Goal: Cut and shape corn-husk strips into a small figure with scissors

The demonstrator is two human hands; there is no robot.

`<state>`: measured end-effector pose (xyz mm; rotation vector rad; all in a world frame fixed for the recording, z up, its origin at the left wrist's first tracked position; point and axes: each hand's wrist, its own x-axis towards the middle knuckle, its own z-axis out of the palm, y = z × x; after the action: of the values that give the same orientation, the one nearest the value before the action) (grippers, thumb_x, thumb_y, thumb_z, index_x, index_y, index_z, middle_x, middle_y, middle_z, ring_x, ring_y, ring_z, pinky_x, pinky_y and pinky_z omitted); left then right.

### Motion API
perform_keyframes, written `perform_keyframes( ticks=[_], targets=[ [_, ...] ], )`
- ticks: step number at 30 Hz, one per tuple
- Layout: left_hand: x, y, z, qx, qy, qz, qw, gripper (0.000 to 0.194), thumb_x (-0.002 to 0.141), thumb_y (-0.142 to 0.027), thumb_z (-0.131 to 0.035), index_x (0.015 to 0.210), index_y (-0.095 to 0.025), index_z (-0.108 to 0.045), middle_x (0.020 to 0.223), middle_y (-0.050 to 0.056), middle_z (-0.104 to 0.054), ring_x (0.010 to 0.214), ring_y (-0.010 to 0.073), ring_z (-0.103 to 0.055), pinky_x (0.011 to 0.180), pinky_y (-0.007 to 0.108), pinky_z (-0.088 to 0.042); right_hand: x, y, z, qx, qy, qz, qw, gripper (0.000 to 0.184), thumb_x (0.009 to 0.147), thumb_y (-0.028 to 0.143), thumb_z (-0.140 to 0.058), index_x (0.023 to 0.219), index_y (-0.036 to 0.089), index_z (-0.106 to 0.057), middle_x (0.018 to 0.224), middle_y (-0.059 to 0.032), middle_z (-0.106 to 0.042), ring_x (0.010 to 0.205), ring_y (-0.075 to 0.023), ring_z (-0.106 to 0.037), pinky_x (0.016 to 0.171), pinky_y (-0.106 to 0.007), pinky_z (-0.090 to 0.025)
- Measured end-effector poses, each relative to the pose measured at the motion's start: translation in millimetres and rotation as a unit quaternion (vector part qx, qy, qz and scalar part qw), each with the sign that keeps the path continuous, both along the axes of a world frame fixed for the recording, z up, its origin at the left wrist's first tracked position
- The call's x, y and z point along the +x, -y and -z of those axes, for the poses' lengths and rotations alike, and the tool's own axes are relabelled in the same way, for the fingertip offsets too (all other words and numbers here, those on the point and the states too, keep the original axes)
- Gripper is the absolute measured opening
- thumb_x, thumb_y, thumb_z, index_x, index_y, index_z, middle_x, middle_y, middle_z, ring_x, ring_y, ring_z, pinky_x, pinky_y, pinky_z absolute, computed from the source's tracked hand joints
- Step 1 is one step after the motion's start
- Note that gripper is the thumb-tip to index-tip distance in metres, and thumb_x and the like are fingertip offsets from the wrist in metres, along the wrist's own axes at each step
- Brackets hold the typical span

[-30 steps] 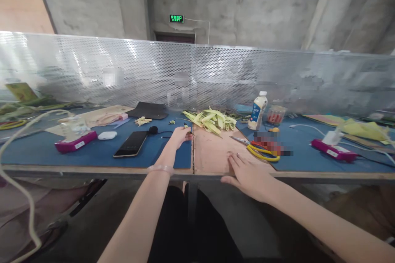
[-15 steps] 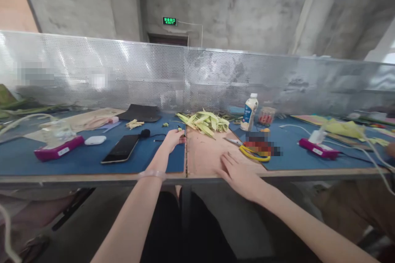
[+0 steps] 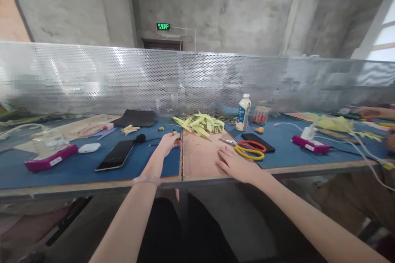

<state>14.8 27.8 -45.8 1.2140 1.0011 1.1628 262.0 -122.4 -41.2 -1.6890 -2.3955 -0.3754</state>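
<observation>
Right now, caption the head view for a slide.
Right hand palm-down beside scissors, left hand over blue mat, pale strips piled beyond.

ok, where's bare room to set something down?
The pinkish board, with leaf strips behind and the right hand at right. Also the blue mat, between the phone under the scissors and the right purple power strip. Crowded: around those scissors, and the back, with bottle and jar.

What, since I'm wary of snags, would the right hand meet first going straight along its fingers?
Probably the pale green strips, across the board from the right hand, though depth is unclear; the scissors lie close beside that line.
</observation>
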Motion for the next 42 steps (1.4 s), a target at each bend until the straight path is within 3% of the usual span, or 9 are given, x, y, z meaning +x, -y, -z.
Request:
perform_keyframes(
  ticks=[4, 8, 10, 14, 18, 21, 24, 33, 42],
  targets=[
    [-0.6, -3.7, 3.4, 0.005, 0.003, 0.005, 1.0, 0.029, 0.086, -0.03, -0.054, 0.111, -0.014, -0.055, 0.107, 0.008, -0.059, 0.088, 0.0176, -0.06, 0.073, 0.036, -0.052, 11.6, 23.2, 6.3, -0.016, -0.004, 0.026, 1.0, 0.047, 0.094, 0.04, -0.026, 0.101, 0.012, -0.062, 0.109, -0.0168, -0.062, 0.108, -0.026, -0.055, 0.094, -0.038, -0.04],
    [-3.4, -7.2, 3.1, 0.014, 0.01, 0.013, 1.0, 0.026, 0.086, -0.029, -0.054, 0.107, -0.013, -0.056, 0.101, 0.007, -0.061, 0.081, 0.0152, -0.06, 0.068, 0.033, -0.053, 29.6, 76.0, 1.8, -0.031, 0.082, 0.208, 0.974, 0.039, 0.089, 0.034, -0.037, 0.095, 0.009, -0.066, 0.096, -0.022, -0.065, 0.087, -0.0321, -0.063, 0.073, -0.042, -0.048],
    [-5.3, -6.3, 0.5, 0.024, 0.012, 0.018, 0.999, 0.025, 0.086, -0.029, -0.054, 0.105, -0.013, -0.057, 0.097, 0.006, -0.061, 0.076, 0.0139, -0.06, 0.064, 0.03, -0.052, 35.4, 82.6, -7.6, -0.029, 0.094, 0.223, 0.97, 0.041, 0.088, 0.038, -0.038, 0.081, 0.012, -0.069, 0.081, -0.0202, -0.066, 0.081, -0.033, -0.063, 0.07, -0.043, -0.048],
    [-6.8, -0.3, -5.5, 0.051, 0.021, 0.042, 0.998, 0.022, 0.086, -0.028, -0.055, 0.103, -0.013, -0.057, 0.092, 0.004, -0.061, 0.068, 0.0109, -0.058, 0.057, 0.026, -0.051, 48.5, 38.7, -24.1, 0.027, 0.045, 0.086, 0.995, 0.038, 0.092, 0.027, -0.03, 0.112, 0.017, -0.061, 0.112, -0.0111, -0.062, 0.107, -0.0237, -0.054, 0.089, -0.034, -0.041],
    [-6.1, 3.0, -6.8, 0.065, 0.037, 0.071, 0.995, 0.02, 0.086, -0.026, -0.055, 0.1, -0.013, -0.057, 0.09, 0.003, -0.061, 0.065, 0.0096, -0.057, 0.055, 0.024, -0.049, 69.0, -27.4, -20.5, -0.002, 0.087, 0.136, 0.987, 0.023, 0.083, 0.017, -0.045, 0.087, 0.008, -0.067, 0.086, -0.0168, -0.064, 0.091, -0.0259, -0.057, 0.085, -0.035, -0.039],
    [-6.4, 1.9, -6.7, 0.069, 0.061, 0.075, 0.993, 0.018, 0.085, -0.026, -0.056, 0.097, -0.012, -0.058, 0.089, 0.003, -0.061, 0.066, 0.0098, -0.057, 0.055, 0.024, -0.05, 81.7, -55.1, -13.9, 0.0, 0.083, 0.174, 0.981, 0.023, 0.08, 0.022, -0.053, 0.089, 0.004, -0.064, 0.096, -0.0217, -0.06, 0.091, -0.0269, -0.057, 0.081, -0.034, -0.04],
    [-7.8, 0.6, -7.8, 0.077, 0.094, 0.072, 0.99, 0.018, 0.085, -0.025, -0.055, 0.097, -0.012, -0.058, 0.09, 0.003, -0.061, 0.067, 0.0104, -0.058, 0.057, 0.025, -0.05, 88.7, -64.4, -12.4, -0.004, 0.078, 0.203, 0.976, 0.037, 0.076, 0.03, -0.06, 0.097, 0.0, -0.06, 0.102, -0.0272, -0.056, 0.09, -0.0303, -0.058, 0.076, -0.035, -0.041],
    [-10.3, 2.0, -9.4, 0.077, 0.141, 0.076, 0.984, 0.018, 0.086, -0.026, -0.055, 0.097, -0.012, -0.058, 0.09, 0.003, -0.061, 0.068, 0.0105, -0.058, 0.057, 0.025, -0.05, 89.0, -66.9, -21.7, -0.046, 0.013, 0.188, 0.981, 0.036, 0.076, 0.046, -0.055, 0.075, 0.01, -0.061, 0.077, -0.0145, -0.064, 0.068, -0.0216, -0.061, 0.061, -0.029, -0.04],
    [-7.0, 3.4, -12.2, 0.059, 0.155, 0.06, 0.984, 0.018, 0.086, -0.026, -0.055, 0.097, -0.012, -0.059, 0.09, 0.004, -0.062, 0.07, 0.0114, -0.059, 0.06, 0.027, -0.051, 1.7, -67.0, -22.3, 0.09, -0.189, 0.161, 0.964, 0.038, 0.077, 0.041, -0.051, 0.1, 0.01, -0.052, 0.099, -0.019, -0.061, 0.088, -0.028, -0.061, 0.069, -0.032, -0.043]
  ],
)
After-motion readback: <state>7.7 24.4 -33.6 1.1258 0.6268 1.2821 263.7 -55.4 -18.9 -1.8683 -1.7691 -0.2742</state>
